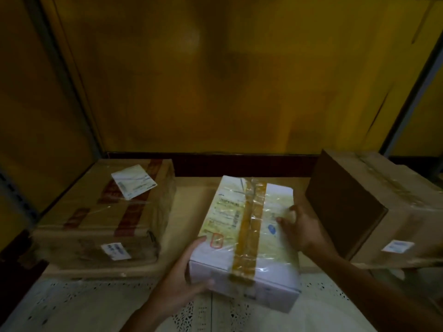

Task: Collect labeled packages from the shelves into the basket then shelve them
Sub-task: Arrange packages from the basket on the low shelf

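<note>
A white package [249, 238] with a paper label, clear film and a brown tape band lies lengthwise over the front edge of the shelf board [191, 202]. My left hand [184, 279] grips its near left corner, thumb on top. My right hand [302, 226] holds its right side, fingers on the top face. A flat brown carton [103, 212] with red tape and white labels lies to the left. A taller brown carton [374, 209] with a small label stands to the right. No basket is in view.
A yellow wall [215, 80] closes the back of the shelf bay. Metal uprights [64, 75] frame it left and right. Below the shelf edge the floor is pale patterned tile [96, 305]. The white package fits in the gap between the two cartons.
</note>
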`<move>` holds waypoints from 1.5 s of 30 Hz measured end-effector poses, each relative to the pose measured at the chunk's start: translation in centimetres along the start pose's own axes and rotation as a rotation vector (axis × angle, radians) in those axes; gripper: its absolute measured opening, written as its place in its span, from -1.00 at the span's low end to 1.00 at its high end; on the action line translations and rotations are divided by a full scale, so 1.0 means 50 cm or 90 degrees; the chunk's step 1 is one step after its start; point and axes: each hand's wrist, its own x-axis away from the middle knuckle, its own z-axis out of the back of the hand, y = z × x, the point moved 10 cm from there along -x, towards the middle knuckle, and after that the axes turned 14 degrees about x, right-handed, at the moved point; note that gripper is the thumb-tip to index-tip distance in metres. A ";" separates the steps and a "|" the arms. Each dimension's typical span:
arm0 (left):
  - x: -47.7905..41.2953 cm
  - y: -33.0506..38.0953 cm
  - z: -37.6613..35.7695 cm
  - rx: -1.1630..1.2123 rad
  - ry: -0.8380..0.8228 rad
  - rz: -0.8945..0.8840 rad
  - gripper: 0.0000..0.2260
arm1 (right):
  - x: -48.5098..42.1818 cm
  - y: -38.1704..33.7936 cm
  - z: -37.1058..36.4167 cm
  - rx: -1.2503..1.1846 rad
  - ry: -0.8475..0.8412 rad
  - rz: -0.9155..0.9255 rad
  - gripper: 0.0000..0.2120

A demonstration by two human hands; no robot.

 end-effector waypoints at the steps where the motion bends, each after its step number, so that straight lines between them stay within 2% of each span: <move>1: 0.003 -0.001 0.014 -0.034 0.036 -0.006 -0.41 | -0.002 -0.008 -0.004 -0.004 -0.008 -0.003 -0.56; 5: 0.003 0.039 0.056 -0.229 0.191 -0.060 -0.47 | -0.001 -0.059 -0.049 -0.167 -0.114 0.026 -0.45; 9: -0.012 0.088 0.042 -0.614 0.245 -0.070 -0.36 | -0.005 -0.143 -0.113 0.017 -0.157 0.156 -0.53; 11: -0.025 0.112 0.030 -0.666 0.213 -0.089 -0.35 | -0.014 -0.156 -0.127 0.050 -0.158 0.165 -0.53; 14: -0.046 0.140 -0.003 -0.634 0.125 -0.104 -0.37 | -0.018 -0.154 -0.109 0.089 -0.167 0.197 -0.47; 17: -0.080 0.184 -0.059 -0.590 0.074 -0.150 -0.45 | -0.040 -0.133 -0.009 0.163 -0.064 0.224 -0.36; 19: -0.110 0.207 -0.109 -0.552 0.057 -0.163 -0.49 | -0.058 -0.112 0.078 0.174 -0.001 0.237 -0.39; 23: -0.179 0.231 -0.264 -0.431 0.011 -0.166 -0.44 | -0.069 -0.038 0.232 0.208 0.064 0.293 -0.45; 26: -0.230 0.229 -0.414 -0.363 -0.060 -0.145 -0.34 | -0.056 0.055 0.335 0.270 0.114 0.326 -0.40; 28: -0.259 0.222 -0.503 -0.315 -0.102 -0.118 -0.27 | -0.060 0.141 0.385 0.430 0.132 0.287 -0.27; 30: -0.284 0.210 -0.570 -0.276 -0.121 -0.101 -0.24 | -0.073 0.243 0.421 0.495 0.094 0.195 -0.12; 33: -0.311 0.172 -0.617 -0.203 -0.109 -0.048 -0.22 | -0.074 0.339 0.414 0.401 -0.025 0.148 -0.14; 37: -0.309 0.121 -0.607 -0.133 -0.045 -0.028 -0.25 | -0.072 0.315 0.409 0.321 0.056 0.232 -0.35; 39: -0.297 0.100 -0.561 -0.138 -0.007 -0.030 -0.25 | -0.069 0.288 0.393 0.275 0.056 0.264 -0.41; 41: -0.275 0.074 -0.510 -0.217 -0.009 -0.037 -0.22 | -0.065 0.268 0.377 0.235 0.050 0.278 -0.45; 45: -0.210 0.023 -0.456 -0.472 -0.058 -0.064 -0.12 | -0.060 0.219 0.378 0.098 0.054 0.270 -0.53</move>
